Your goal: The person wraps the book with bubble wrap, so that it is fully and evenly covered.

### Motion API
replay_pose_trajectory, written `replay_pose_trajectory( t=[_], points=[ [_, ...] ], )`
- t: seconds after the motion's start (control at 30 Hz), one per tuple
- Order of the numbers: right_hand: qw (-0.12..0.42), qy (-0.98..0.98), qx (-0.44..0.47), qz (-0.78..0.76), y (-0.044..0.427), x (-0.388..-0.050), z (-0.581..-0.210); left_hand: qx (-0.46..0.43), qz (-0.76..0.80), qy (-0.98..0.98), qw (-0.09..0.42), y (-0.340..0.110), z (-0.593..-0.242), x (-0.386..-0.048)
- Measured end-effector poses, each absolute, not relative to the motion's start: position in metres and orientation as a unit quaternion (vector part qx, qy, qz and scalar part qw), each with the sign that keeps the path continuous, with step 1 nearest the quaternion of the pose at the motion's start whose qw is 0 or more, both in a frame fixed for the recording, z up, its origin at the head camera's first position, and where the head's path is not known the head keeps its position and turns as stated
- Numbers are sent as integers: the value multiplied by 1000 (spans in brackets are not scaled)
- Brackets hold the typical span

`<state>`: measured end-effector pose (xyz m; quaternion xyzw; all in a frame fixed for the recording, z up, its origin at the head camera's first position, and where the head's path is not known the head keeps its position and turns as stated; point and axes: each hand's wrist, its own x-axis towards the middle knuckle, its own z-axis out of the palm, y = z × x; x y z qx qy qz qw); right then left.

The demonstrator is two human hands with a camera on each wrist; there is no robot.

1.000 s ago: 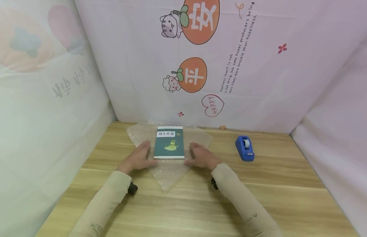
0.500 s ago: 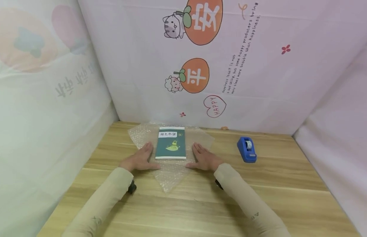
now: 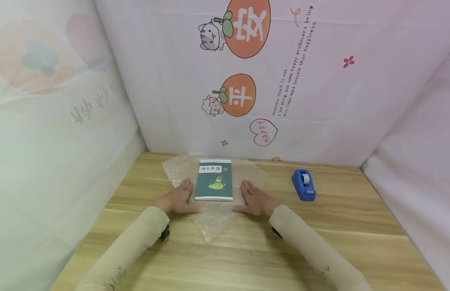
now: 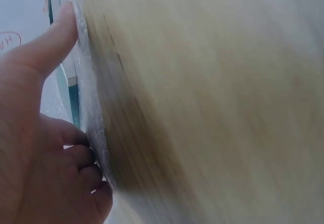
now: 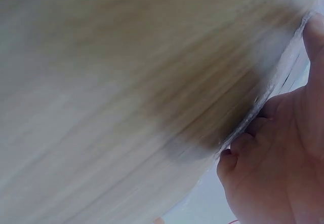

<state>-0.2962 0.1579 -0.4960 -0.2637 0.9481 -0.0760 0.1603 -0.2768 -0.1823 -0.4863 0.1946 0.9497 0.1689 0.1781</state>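
Note:
A dark green booklet (image 3: pixel 214 180) with white edge strips lies on a sheet of bubble wrap (image 3: pixel 212 222), whose one corner points toward the person. The left hand (image 3: pixel 179 198) rests flat on the wrap just left of the booklet, thumb spread toward its near edge. On the other side the right hand (image 3: pixel 257 200) lies likewise, fingers straight and pointing away, thumb inward. In the left wrist view the thumb and fingertips touch the wrap's edge, with the booklet's side (image 4: pixel 74 102) partly hidden. The right wrist view shows fingertips on the wrap (image 5: pixel 258 105) too.
A blue tape dispenser (image 3: pixel 303 186) with a roll of tape stands to the right on the wooden table (image 3: pixel 232 258). Printed cloth (image 3: pixel 308 133) hangs behind the table, and white cloth closes off the left and right sides.
Both hands have flattened, their fingers straighter than a second ago, and stay beside the booklet. The booklet and wrap show slightly lower and further right, as the whole view shifts.

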Motion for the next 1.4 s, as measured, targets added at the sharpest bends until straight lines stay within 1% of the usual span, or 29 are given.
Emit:
replay_pose_trajectory(
  t=[0.23,0.57,0.87,1.1,1.4],
  points=[
    [163,947,-259,-102,171,-286,-498,197,171,947,189,-173,-491,-275],
    [162,947,-255,-111,189,-274,-501,216,169,944,183,-154,-485,-265],
    [172,949,-239,-112,207,-265,-500,216,179,942,182,-141,-498,-266],
    [170,950,-234,-117,220,-260,-500,225,164,944,178,-127,-493,-261],
    [167,951,-232,-120,237,-254,-502,235,142,946,170,-111,-496,-260]
  ],
)
